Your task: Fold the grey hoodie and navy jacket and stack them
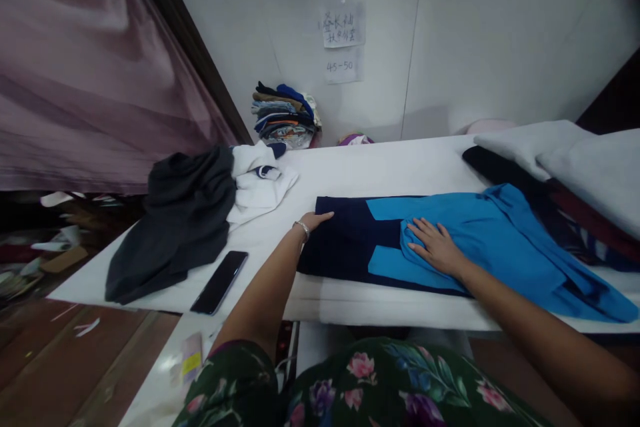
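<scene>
A bright blue and navy long-sleeved top lies lengthwise on the white table, its navy end to the left and its loose blue folds to the right. My left hand is at the left navy edge, with the thumb on top and the other fingers mostly hidden at the cloth. It appears to pinch that edge. Flat on the blue fabric near the middle rests my right hand, fingers spread, gripping nothing.
Left on the table are a dark grey garment, a white garment and a phone. A stack of folded clothes stands by the wall. More clothes lie under white cloth at right. Handwritten paper signs hang behind.
</scene>
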`<action>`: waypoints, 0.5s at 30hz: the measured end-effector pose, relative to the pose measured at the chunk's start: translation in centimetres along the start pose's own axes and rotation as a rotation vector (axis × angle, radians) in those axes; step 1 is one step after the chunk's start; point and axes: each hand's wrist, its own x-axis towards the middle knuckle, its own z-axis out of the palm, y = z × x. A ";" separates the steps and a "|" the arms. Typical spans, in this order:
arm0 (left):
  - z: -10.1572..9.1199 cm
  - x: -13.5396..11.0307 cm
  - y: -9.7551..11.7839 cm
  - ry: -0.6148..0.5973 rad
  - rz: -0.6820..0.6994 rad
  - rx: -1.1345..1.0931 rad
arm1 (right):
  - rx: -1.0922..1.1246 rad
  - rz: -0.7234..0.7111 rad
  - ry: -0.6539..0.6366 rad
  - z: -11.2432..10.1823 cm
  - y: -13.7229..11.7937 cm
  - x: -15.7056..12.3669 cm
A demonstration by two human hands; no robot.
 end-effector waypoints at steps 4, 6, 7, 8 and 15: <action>0.6 -0.3 0.6 0.045 0.081 0.009 | 0.028 0.009 -0.010 -0.3 0.2 0.2; 0.1 -0.1 1.2 0.086 0.118 0.012 | 0.055 0.010 -0.024 -0.7 0.1 0.6; -0.5 0.2 1.4 0.114 0.139 0.016 | 0.070 0.010 -0.033 -0.9 0.0 0.9; -1.3 0.5 1.6 0.145 0.158 0.021 | 0.084 0.009 -0.041 -1.2 -0.4 1.3; -9.3 2.0 -2.0 0.285 -0.027 -0.065 | 0.113 -0.137 -0.092 -0.5 -5.9 5.2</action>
